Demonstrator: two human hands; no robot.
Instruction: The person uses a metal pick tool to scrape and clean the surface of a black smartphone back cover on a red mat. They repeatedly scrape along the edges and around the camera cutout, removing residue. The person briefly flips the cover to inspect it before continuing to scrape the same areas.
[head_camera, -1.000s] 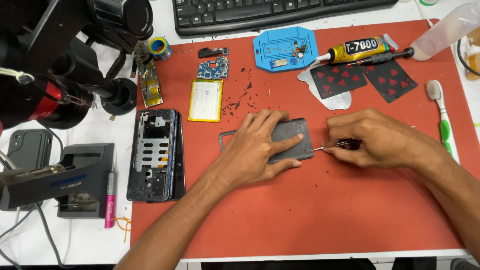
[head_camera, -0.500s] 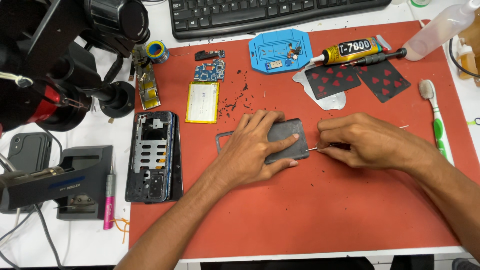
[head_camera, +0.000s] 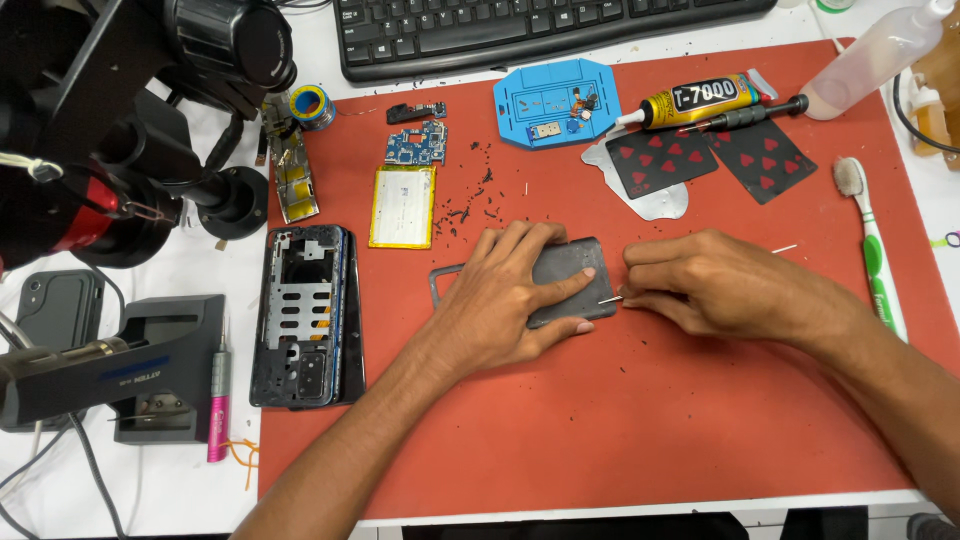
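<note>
My left hand lies flat on a dark grey phone back cover on the red mat, pressing it down with spread fingers. My right hand is closed on thin metal tweezers, whose tip touches the cover's right edge. The tweezers' other end pokes out past my knuckles. An opened black phone frame lies to the left, with a yellow-edged battery and a small blue circuit board above it.
A microscope and a grey stand fill the left side. A keyboard runs along the top. A blue screw tray, glue tube, screwdriver, playing cards, squeeze bottle and toothbrush lie at upper right.
My right hand has slid slightly left along the cover's right edge with the tweezers. My left hand stays pressed on the cover.
</note>
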